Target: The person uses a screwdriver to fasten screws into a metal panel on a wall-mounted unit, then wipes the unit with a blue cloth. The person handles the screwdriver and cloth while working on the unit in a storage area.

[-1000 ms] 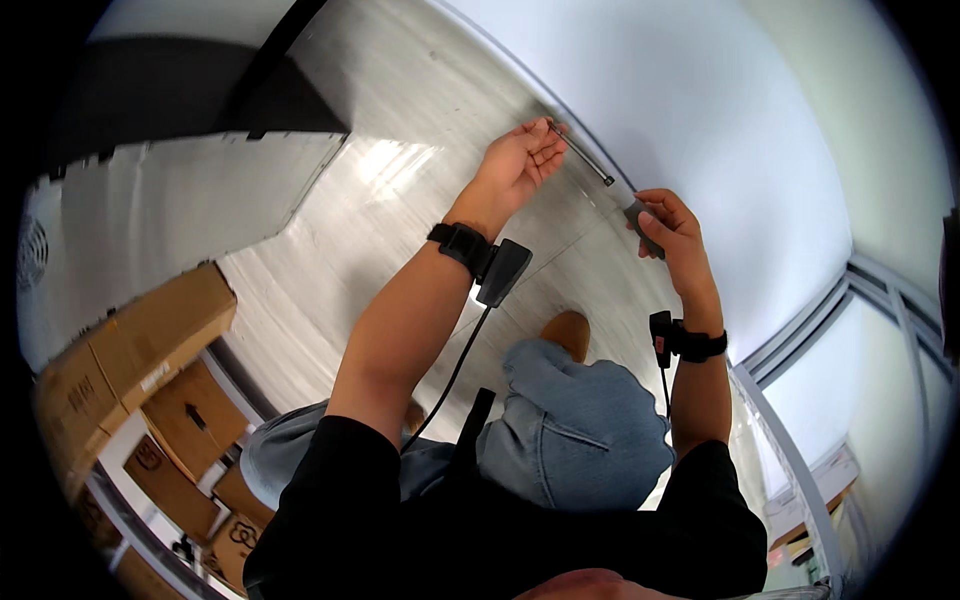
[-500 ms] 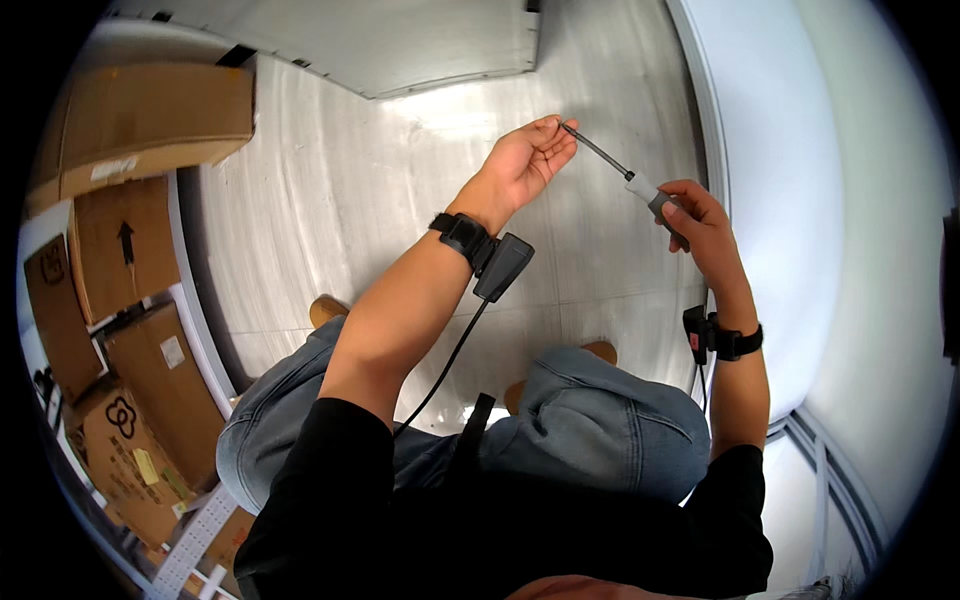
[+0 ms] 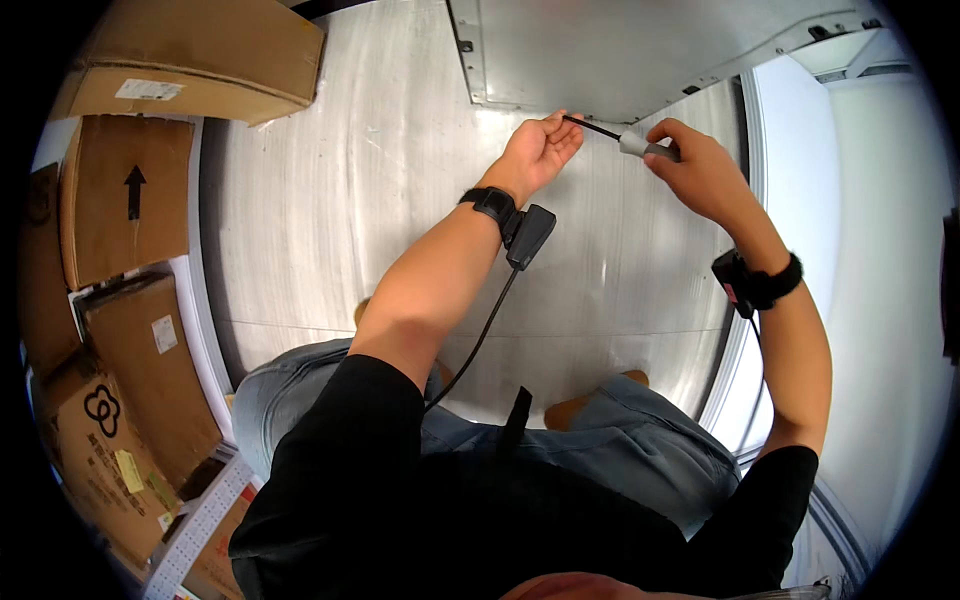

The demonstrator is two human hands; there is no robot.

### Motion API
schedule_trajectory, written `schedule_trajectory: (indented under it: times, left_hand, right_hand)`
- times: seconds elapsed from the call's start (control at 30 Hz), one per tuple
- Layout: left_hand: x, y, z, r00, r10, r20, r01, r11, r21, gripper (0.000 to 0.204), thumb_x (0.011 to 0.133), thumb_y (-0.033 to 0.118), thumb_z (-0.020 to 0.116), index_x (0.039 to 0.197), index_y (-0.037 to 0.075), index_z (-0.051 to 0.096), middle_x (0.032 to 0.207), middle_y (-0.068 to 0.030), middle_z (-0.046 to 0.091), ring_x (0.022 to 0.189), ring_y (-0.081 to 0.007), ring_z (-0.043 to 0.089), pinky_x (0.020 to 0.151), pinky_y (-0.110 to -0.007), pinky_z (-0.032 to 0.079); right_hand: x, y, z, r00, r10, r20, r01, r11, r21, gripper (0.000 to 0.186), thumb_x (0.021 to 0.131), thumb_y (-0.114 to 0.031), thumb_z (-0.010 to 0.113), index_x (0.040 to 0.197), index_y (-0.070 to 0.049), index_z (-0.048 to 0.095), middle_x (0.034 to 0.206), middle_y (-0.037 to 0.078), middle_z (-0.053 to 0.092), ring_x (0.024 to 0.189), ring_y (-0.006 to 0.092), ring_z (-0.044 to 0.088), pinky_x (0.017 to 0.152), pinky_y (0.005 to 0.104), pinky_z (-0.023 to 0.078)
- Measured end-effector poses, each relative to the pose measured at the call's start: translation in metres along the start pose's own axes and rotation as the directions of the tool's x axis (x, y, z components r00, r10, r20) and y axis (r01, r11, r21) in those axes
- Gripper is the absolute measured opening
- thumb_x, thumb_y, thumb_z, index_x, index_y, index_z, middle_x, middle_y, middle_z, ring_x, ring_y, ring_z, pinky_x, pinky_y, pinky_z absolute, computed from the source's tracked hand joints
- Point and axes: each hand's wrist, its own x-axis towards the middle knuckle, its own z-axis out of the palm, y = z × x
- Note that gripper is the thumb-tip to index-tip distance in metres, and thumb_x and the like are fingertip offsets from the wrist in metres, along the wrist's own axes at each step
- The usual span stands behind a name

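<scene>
My right hand grips the screwdriver's light and dark grey handle. The dark shaft points leftward to my left hand, whose thumb and forefinger pinch around its tip, palm upward; anything tiny held there is hidden. Just beyond both hands stands a grey metal panel with small holes and fittings along its edges. Black straps with small boxes and cables are on both wrists.
Stacked cardboard boxes and a perforated white metal strip line the left side. A pale floor lies beneath me, my knees and tan shoes are below, and a white wall runs along the right.
My view has turned, bringing the metal panel from upper left to top right. The screwdriver and both hands are now higher in view, near the panel's lower edge.
</scene>
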Motion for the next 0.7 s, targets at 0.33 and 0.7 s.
schedule_trajectory:
  times: [0.33, 0.7]
  left_hand:
    - [0.009, 0.105, -0.055, 0.977, -0.106, -0.185, 0.193, 0.812, 0.551, 0.014, 0.097, 0.014, 0.049, 0.103, 0.005, 0.058, 0.095, -0.0052, 0.064, 0.075, -0.0119, 0.057, 0.078, -0.030, 0.053]
    - [0.039, 0.123, -0.083, 0.949, 0.022, -0.316, 0.240, 0.602, 0.762, 0.014, 0.094, 0.019, 0.055, 0.102, 0.010, 0.061, 0.088, -0.0008, 0.061, 0.075, -0.0110, 0.053, 0.067, -0.028, 0.050]
  right_hand:
    - [0.002, -0.046, 0.136, 0.903, 0.365, 0.225, -0.410, 0.582, 0.702, 0.037, 0.074, -0.022, 0.073, 0.100, -0.003, 0.055, 0.085, 0.006, 0.060, 0.069, 0.0148, 0.057, 0.056, 0.0289, 0.046]
    - [0.012, -0.120, 0.262, 0.735, 0.513, 0.443, -0.464, -0.097, 0.881, 0.035, 0.090, -0.035, 0.058, 0.116, -0.012, 0.056, 0.091, 0.002, 0.056, 0.077, 0.0133, 0.057, 0.059, 0.0301, 0.048]
